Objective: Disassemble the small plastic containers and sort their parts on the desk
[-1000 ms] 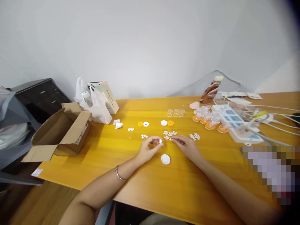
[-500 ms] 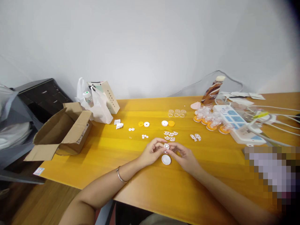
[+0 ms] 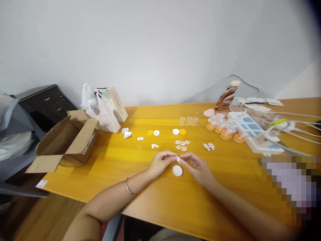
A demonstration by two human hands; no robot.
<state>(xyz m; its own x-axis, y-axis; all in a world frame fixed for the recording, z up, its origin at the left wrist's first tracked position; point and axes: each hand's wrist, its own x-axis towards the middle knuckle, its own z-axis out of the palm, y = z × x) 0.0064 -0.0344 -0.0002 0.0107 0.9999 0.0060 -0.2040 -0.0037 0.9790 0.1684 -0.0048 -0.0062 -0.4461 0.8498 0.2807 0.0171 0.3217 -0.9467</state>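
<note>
A small white plastic part [image 3: 178, 159], seen nearly edge-on, is pinched between the fingertips of my left hand [image 3: 160, 163] and my right hand [image 3: 198, 165]. Both hands are closed on it, and the fingers cover some of it. Just below, a round white disc [image 3: 177, 170] lies flat on the table. Beyond the hands sit several white openwork parts [image 3: 183, 144]. To their right are flat white slotted pieces [image 3: 209, 146]. Small white round pieces [image 3: 154, 146] lie left of the openwork parts.
White and yellow discs [image 3: 179, 132] and clear cups [image 3: 189, 121] stand farther back. Orange-based clear assemblies [image 3: 227, 132], a power strip [image 3: 253, 132] and a bottle [image 3: 227, 97] are at right. An opened cardboard box [image 3: 82, 147] and a plastic bag [image 3: 107, 118] are at left.
The small white part has been turned from its face showing to nearly edge-on between my fingertips. My hands stay above the white disc, which remains in place.
</note>
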